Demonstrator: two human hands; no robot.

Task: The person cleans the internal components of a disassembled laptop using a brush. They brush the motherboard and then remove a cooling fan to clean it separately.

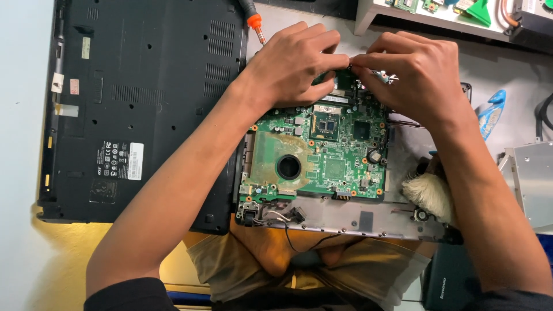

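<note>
A green laptop motherboard [322,155] lies in an opened grey laptop chassis [368,219] in front of me. Both hands work at its far edge. My left hand [294,63] rests on the board's top left part, fingers curled and pinching something small at the edge. My right hand [409,72] meets it from the right, fingertips pinched on the same small part near a metal bracket [385,75]. What they grip is hidden by the fingers.
A black laptop bottom cover [144,109] lies to the left. An orange-tipped screwdriver [254,23] lies above it. A pale bristle brush [429,193] rests on the chassis at right, a blue pry tool [492,112] and a silver drive [533,178] farther right.
</note>
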